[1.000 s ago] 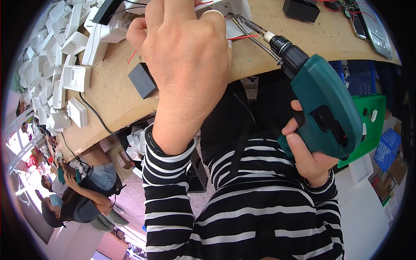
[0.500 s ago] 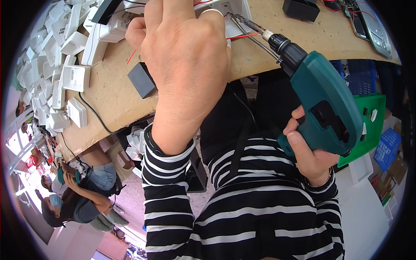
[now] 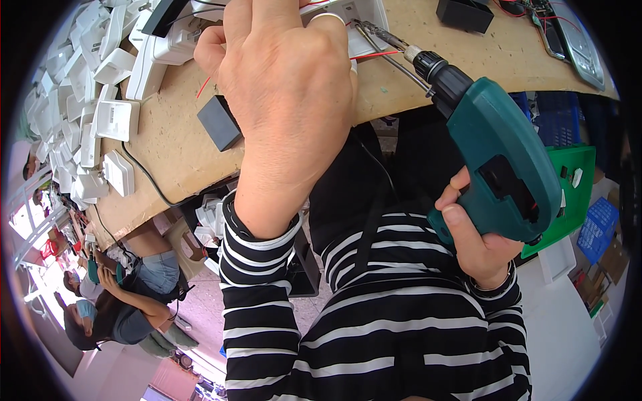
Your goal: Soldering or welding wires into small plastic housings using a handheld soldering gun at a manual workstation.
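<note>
My right hand [image 3: 478, 230] is wrapped around the handle of a dark green soldering gun [image 3: 505, 150] with a thin metal feed tube beside its tip. The tip [image 3: 374, 30] points into a white plastic housing [image 3: 366, 47] at the top edge, close to a red wire [image 3: 374, 55]. Over the housing's left side lies my left hand [image 3: 287, 87], back upward and fingers bent. Its fingertips run past the top edge or are hidden, so what they grip cannot be made out. Another short red wire end [image 3: 203, 87] sticks out beside that hand.
White plastic housings [image 3: 117, 120] are heaped on the left of the worktable [image 3: 174, 154]. A black box [image 3: 219, 123] lies by my left wrist; a black tray [image 3: 465, 15] and an electronic device [image 3: 578, 43] sit at right. Below are green [image 3: 568, 207] and blue bins. A co-worker [image 3: 134, 301] sits lower left.
Almost nothing differs. The soldering gun and my right hand have shifted very slightly; my left hand stays in place.
</note>
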